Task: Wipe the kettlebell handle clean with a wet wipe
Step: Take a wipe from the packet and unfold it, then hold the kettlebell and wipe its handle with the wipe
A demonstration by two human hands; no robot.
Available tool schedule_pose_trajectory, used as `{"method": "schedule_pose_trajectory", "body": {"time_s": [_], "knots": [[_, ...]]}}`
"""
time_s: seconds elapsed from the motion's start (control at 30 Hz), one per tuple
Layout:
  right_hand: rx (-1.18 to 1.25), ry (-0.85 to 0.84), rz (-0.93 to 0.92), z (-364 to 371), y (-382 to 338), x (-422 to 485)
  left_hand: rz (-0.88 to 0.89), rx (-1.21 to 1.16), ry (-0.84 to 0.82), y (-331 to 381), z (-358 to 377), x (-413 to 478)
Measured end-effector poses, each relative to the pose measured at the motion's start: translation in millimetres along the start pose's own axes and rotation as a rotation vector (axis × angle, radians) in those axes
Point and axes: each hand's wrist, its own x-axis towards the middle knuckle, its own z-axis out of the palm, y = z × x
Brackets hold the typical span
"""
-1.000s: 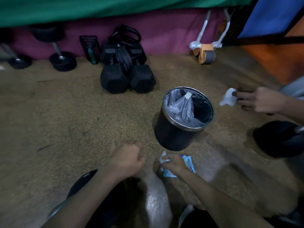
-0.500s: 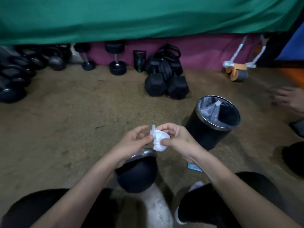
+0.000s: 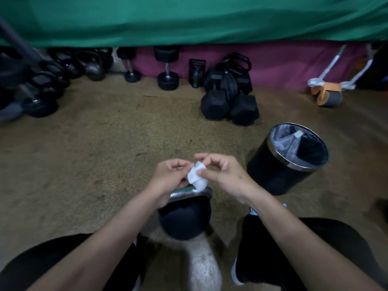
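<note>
A black kettlebell [image 3: 184, 219] stands on the floor between my knees, its shiny metal handle [image 3: 189, 192] partly hidden under my wrists. Just above the handle I hold a folded white wet wipe [image 3: 197, 178] with both hands. My left hand [image 3: 170, 177] pinches its left edge with fingertips. My right hand [image 3: 222, 173] pinches its right side between thumb and fingers. The wipe hangs a little above the handle, close to touching it.
A black bin [image 3: 287, 158] with a clear liner stands right of my hands. Hex dumbbells [image 3: 228, 106] lie beyond it, more dumbbells and kettlebells [image 3: 92, 69] line the far wall, an ab roller [image 3: 327, 93] sits far right. A blue wipe packet [image 3: 253, 211] peeks out by my right forearm.
One second ago my hands were low at the packet on the floor. They have since risen with the wipe, and both now pinch it above the kettlebell handle. The view tilted up.
</note>
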Motion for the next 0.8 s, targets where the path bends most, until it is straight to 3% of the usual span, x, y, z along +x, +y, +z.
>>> {"method": "schedule_pose_trajectory", "body": {"time_s": [0.1, 0.17, 0.3, 0.37, 0.5, 0.57, 0.7, 0.8], "knots": [[0.086, -0.016, -0.021, 3, 5, 3, -0.079, -0.128, -0.12, 0, 10, 4], [0.123, 0.067, -0.01, 1, 11, 9, -0.099, -0.068, -0.167, -1, 7, 8], [0.079, 0.363, 0.152, -18, 51, 31, -0.001, 0.68, -0.007, -35, -32, 32], [0.081, 0.495, 0.276, -21, 83, 36, -0.076, 0.828, 0.135, -71, -57, 41], [0.02, 0.597, 0.447, -7, 145, 32, -0.221, 0.693, 0.163, -152, -96, 52], [-0.014, 0.626, 0.465, 2, 166, 30, -0.229, 0.494, 0.19, -175, -98, 57], [-0.113, 0.634, 0.408, 19, 186, 26, -0.276, 0.308, 0.306, -194, -84, 68], [-0.223, 0.65, 0.331, 25, 198, 24, -0.329, 0.144, 0.287, -205, -74, 76]]}}
